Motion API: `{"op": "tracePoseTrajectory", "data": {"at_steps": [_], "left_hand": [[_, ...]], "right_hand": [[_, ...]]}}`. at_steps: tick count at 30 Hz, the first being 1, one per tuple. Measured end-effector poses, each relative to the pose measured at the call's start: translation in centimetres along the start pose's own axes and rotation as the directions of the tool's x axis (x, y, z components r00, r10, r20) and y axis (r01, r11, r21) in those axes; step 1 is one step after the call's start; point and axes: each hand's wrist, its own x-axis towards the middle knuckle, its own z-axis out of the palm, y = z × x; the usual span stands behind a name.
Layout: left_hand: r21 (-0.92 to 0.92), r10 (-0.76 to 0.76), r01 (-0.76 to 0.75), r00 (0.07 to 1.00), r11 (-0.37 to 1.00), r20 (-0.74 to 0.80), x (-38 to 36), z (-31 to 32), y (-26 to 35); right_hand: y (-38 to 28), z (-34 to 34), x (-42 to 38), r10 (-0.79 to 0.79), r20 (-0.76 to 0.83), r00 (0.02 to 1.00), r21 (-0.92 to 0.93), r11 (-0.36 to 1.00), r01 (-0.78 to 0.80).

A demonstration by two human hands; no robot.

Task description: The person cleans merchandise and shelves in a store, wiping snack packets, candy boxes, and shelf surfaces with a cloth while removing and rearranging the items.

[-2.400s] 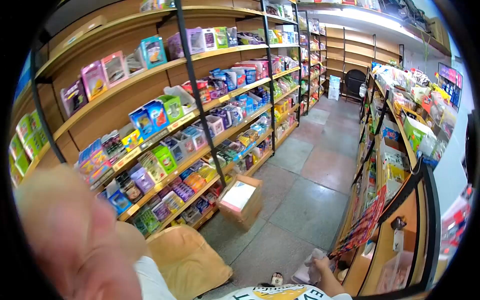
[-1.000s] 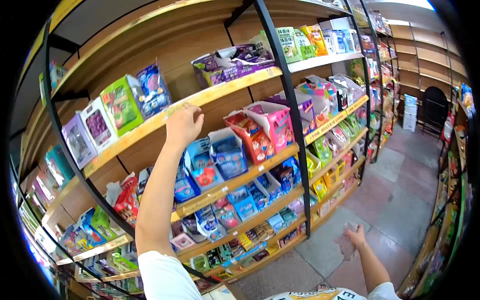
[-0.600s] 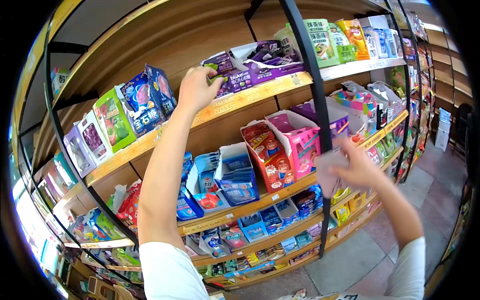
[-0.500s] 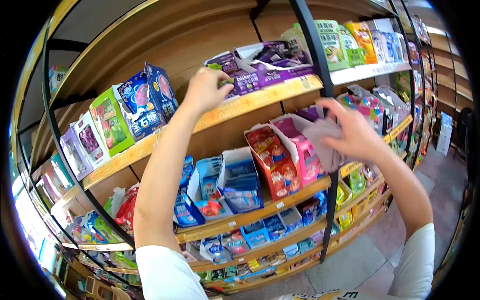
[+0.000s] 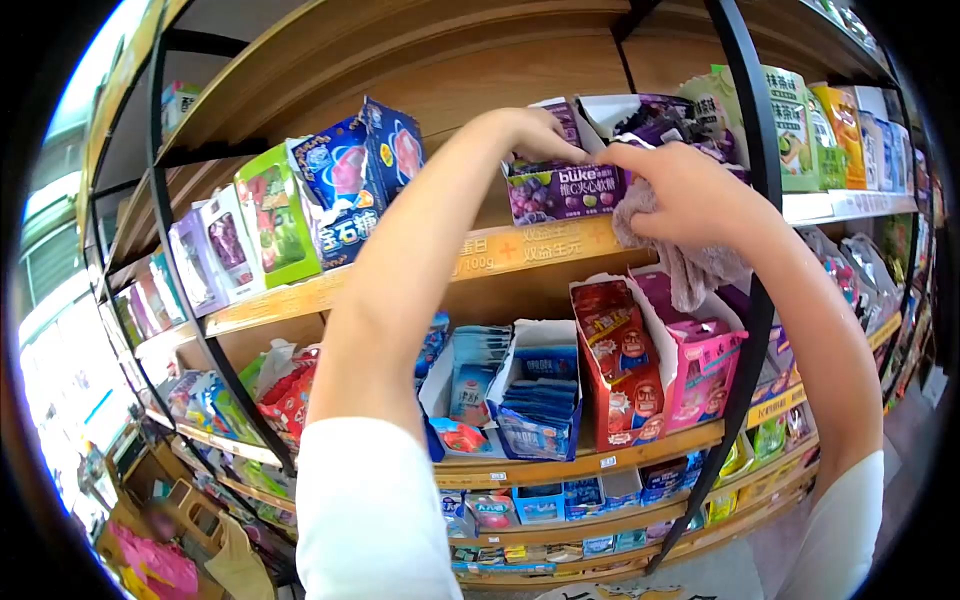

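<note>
Reaching up with both hands, I have the left hand (image 5: 530,130) on the top left corner of the purple box (image 5: 565,185), fingers curled over its rim, so it is closed on the box. That box sits on the upper shelf (image 5: 400,280), its lid flap torn open and dark packets showing inside; I cannot count them. My right hand (image 5: 690,195) is clenched around a grey cloth (image 5: 690,265), pressed against the box's right side, with the loose end of the cloth hanging down over the shelf edge. Left of the purple box on the same shelf stand two boxes, a blue box (image 5: 355,180) leaning on a green box (image 5: 272,215). One shelf lower I count three open display cartons side by side: a blue carton (image 5: 540,390) stacked with blue sachets, a red carton (image 5: 620,365) and a pink carton (image 5: 700,365), the last partly behind the cloth. A black post (image 5: 755,150) crosses just right of my right hand.
</note>
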Motion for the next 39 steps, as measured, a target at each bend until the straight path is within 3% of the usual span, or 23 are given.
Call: {"op": "tracePoseTrajectory", "data": {"at_steps": [1, 2, 5, 7, 10, 11, 13, 14, 15, 19, 20, 21, 23, 25, 26, 27, 30, 33, 35, 36, 37, 39], "left_hand": [[0.008, -0.155, 0.155, 0.978, 0.988, 0.136, 0.4, -0.2, 0.8], [-0.020, -0.179, 0.187, 0.963, 0.982, 0.200, -0.9, -0.8, 2.3], [0.019, -0.209, 0.211, 0.945, 0.977, 0.250, -0.6, -0.6, 1.7], [-0.014, -0.114, 0.122, 0.958, 0.992, 0.262, -0.7, -0.1, 1.4], [-0.128, -0.183, 0.207, 0.967, 0.970, 0.178, -0.2, -0.6, 0.6], [-0.097, -0.245, 0.279, 0.932, 0.955, 0.268, 0.7, -1.0, 0.4], [-0.317, -0.242, 0.327, 0.929, 0.890, 0.280, 0.0, 0.1, 0.6], [-0.158, -0.278, 0.330, 0.919, 0.931, 0.280, 1.0, 0.8, 0.0], [-0.191, -0.273, 0.352, 0.898, 0.916, 0.346, 2.8, 2.5, -1.7], [-0.222, -0.258, 0.345, 0.903, 0.912, 0.343, -0.8, 0.4, 2.5], [-0.151, -0.257, 0.304, 0.928, 0.941, 0.269, -0.9, 0.7, 2.6], [-0.232, -0.185, 0.240, 0.954, 0.943, 0.235, -0.3, 1.0, 1.8], [-0.346, -0.290, 0.315, 0.949, 0.884, 0.123, 0.8, 1.0, 0.2], [-0.052, -0.263, 0.265, 0.964, 0.963, 0.032, 1.0, -0.1, -1.1], [-0.042, -0.223, 0.225, 0.974, 0.973, 0.040, 0.3, -0.8, -0.7], [0.005, -0.092, 0.092, 0.996, 0.996, -0.018, 1.0, -0.6, -2.6], [-0.061, -0.064, 0.060, 0.995, 0.996, -0.072, -0.7, -1.3, -2.3], [-0.093, -0.151, 0.140, 0.981, 0.986, -0.119, -1.4, -1.4, -2.0], [-0.048, -0.066, 0.055, 0.965, 0.997, -0.256, -1.7, -1.4, -2.3], [-0.117, -0.075, 0.040, 0.949, 0.992, -0.307, -1.8, -1.6, -2.5], [-0.191, -0.072, -0.002, 0.923, 0.982, -0.379, -2.0, -1.7, -2.5], [-0.243, -0.064, -0.048, 0.898, 0.969, -0.434, -2.4, -2.7, -2.5]], "right_hand": [[0.0, 0.0, -0.1, -0.018, -0.004, 1.000, 0.006, 1.000, 0.018], [0.0, 0.0, -0.2, -0.007, -0.020, 1.000, -0.002, 1.000, 0.007], [-0.2, 0.1, -0.2, 0.012, -0.045, 0.999, -0.005, 1.000, -0.012], [-0.1, 0.4, -0.4, 0.027, -0.061, 0.998, 0.006, 1.000, -0.026], [-0.2, 0.8, -0.9, 0.024, -0.100, 0.995, -0.049, 0.998, -0.029], [-0.2, 0.8, -0.9, 0.033, -0.104, 0.994, -0.055, 0.998, -0.039], [-0.3, 0.9, -0.6, 0.055, -0.059, 0.997, -0.072, 0.996, -0.059], [-0.4, 0.8, -0.5, 0.073, -0.044, 0.996, -0.057, 0.995, -0.076], [-0.4, 0.9, -0.4, 0.072, -0.046, 0.996, -0.062, 0.995, -0.074], [-0.1, 1.5, -0.6, 0.053, -0.098, 0.994, -0.102, 0.993, -0.063], [0.0, 1.5, -0.5, 0.045, -0.103, 0.994, -0.094, 0.994, -0.055], [-0.1, 1.6, -0.5, 0.038, -0.110, 0.993, -0.086, 0.995, -0.048], [0.0, 1.8, -0.5, 0.056, -0.128, 0.990, -0.103, 0.992, -0.070], [0.0, 1.9, -0.5, 0.042, -0.110, 0.993, -0.130, 0.990, -0.056], [-0.2, 1.7, -0.6, 0.050, -0.100, 0.994, -0.148, 0.987, -0.065], [-0.2, 1.8, -0.7, 0.057, -0.098, 0.994, -0.147, 0.987, -0.071], [-0.3, 2.2, -0.8, 0.057, -0.139, 0.989, -0.154, 0.985, -0.079], [-0.8, 1.6, -1.8, 0.121, -0.174, 0.977, -0.096, 0.986, -0.139], [-0.7, 1.2, -2.9, 0.191, -0.259, 0.947, -0.045, 0.977, -0.209], [-0.5, 0.8, -3.6, 0.196, -0.280, 0.940, -0.001, 0.979, -0.205], [0.0, 0.6, -4.4, 0.201, -0.277, 0.940, -0.006, 0.978, -0.211], [0.9, 0.1, -5.8, 0.251, -0.060, 0.966, 0.072, 0.966, -0.247]]}}
